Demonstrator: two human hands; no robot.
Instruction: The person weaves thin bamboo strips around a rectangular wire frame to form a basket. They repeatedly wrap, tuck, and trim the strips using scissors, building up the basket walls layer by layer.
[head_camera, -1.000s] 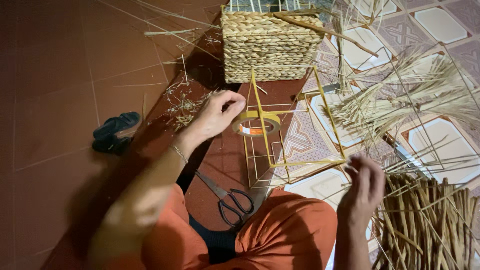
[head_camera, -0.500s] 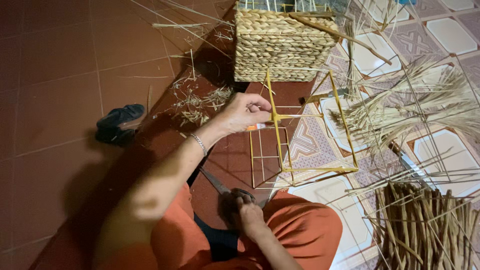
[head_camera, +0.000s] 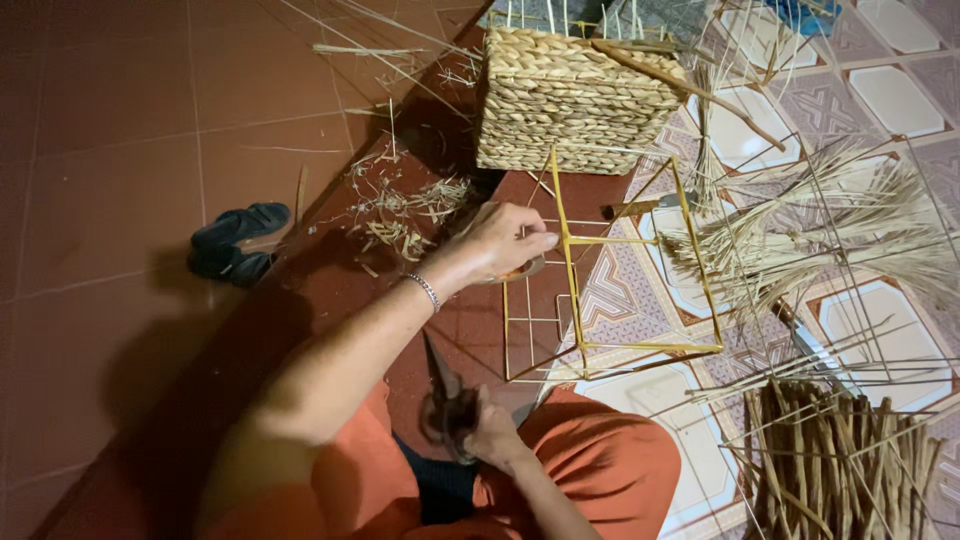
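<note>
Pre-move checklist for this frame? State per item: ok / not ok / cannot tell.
1. Left hand on the wire frame, at its top edge: ok.
2. Right hand gripping the scissors: ok.
3. Scissor blades apart from the frame: ok, they point up beside the left forearm, short of the wire.
4. Blades open or shut: cannot tell, too dark.
5. Tape roll under the left hand: cannot tell, mostly hidden by the fingers.
6. Straw bundle beside the right knee: ok, untouched on the floor.
</note>
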